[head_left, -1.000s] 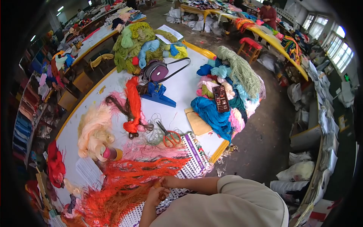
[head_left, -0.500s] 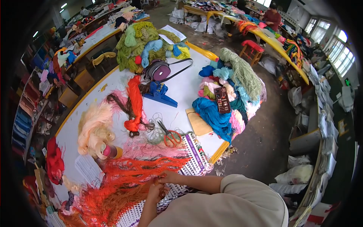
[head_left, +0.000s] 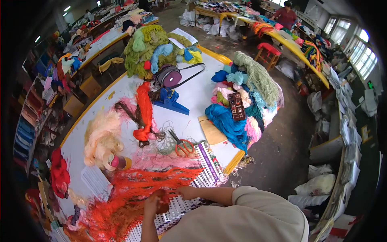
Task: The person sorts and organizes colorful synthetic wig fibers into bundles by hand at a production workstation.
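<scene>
My left hand [head_left: 151,203] is closed on a bunch of rust-brown thread [head_left: 163,206] over the lower part of the table. Just to its right, my right hand [head_left: 186,192] has its fingers bent together at the punched white cards; whatever is between them is too small to make out. These white cards [head_left: 177,207], with rows of holes, lie under and beside both hands. Long orange-red threads [head_left: 137,181] spread leftward across them. A purple-striped card [head_left: 207,163] lies beyond my right hand, and orange-handled scissors [head_left: 184,147] rest above the threads.
Peach yarn [head_left: 100,137], a thread cone [head_left: 119,162] and a printed sheet [head_left: 95,181] lie at left. Farther off are a red skein [head_left: 144,107], a blue clamp-like tool [head_left: 171,101], a purple bag [head_left: 171,76] and yarn heaps with a phone [head_left: 236,107]. A co-worker [head_left: 285,17] stands far right.
My hands, close together before, have come apart: the left moved left with the rust-brown thread, the right slightly right. The distant co-worker is now more upright.
</scene>
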A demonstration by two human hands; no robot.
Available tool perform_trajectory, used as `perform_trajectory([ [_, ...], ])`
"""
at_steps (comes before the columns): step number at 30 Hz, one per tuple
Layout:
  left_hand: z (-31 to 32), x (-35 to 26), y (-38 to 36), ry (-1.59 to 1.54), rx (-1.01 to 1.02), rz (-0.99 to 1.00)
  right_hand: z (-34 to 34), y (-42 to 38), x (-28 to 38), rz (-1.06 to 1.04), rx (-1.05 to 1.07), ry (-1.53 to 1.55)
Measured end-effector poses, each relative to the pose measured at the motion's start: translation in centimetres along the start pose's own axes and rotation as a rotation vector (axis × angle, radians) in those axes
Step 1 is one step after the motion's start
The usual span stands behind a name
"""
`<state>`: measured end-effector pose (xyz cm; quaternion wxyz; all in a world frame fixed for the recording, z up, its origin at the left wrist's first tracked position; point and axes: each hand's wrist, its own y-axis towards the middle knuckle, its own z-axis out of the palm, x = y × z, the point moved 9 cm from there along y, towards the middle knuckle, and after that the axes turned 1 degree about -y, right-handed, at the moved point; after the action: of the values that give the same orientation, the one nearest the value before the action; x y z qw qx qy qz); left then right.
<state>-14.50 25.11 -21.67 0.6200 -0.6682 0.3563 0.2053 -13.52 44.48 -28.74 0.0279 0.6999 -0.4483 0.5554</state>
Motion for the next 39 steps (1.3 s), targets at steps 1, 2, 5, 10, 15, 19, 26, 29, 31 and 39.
perform_trajectory([
  [1,-1.7,-0.8,-1.0,-0.123,-0.032,-0.100,-0.2,0.0,0.1,-0.003,-0.009,0.001],
  [2,-3.3,-2.5,-2.2,-0.220,-0.049,-0.092,-0.1,0.0,0.0,0.002,-0.012,0.049],
  [5,-9.5,-4.8,-4.8,-0.548,-0.151,-0.068,0.7,0.3,-0.6,0.012,-0.039,0.096],
  [10,-22.9,-8.7,-9.9,-0.737,-0.498,0.337,1.0,0.7,-0.7,-0.008,-0.114,0.015],
  [15,-29.8,-7.1,-11.1,-0.140,-0.545,0.289,1.4,0.3,-0.6,0.091,-0.181,-0.017],
  [19,-21.7,-4.1,-9.4,-0.314,-0.242,0.297,0.4,-2.3,4.0,0.293,-0.217,-0.190],
  [26,-5.0,-6.0,-12.3,-0.748,0.188,0.306,-1.8,-4.5,21.0,-0.236,-0.549,0.292],
  [29,-3.1,-6.7,-13.4,-0.754,0.313,0.372,-1.6,-6.5,25.4,-0.243,-0.492,0.491],
  [31,-3.5,-7.0,-13.8,-0.724,0.306,0.429,-0.3,-6.1,25.0,-0.247,-0.441,0.601],
  [39,-4.3,-4.3,-13.7,-0.801,0.469,0.326,3.1,-7.1,24.4,-0.211,-0.370,0.965],
])
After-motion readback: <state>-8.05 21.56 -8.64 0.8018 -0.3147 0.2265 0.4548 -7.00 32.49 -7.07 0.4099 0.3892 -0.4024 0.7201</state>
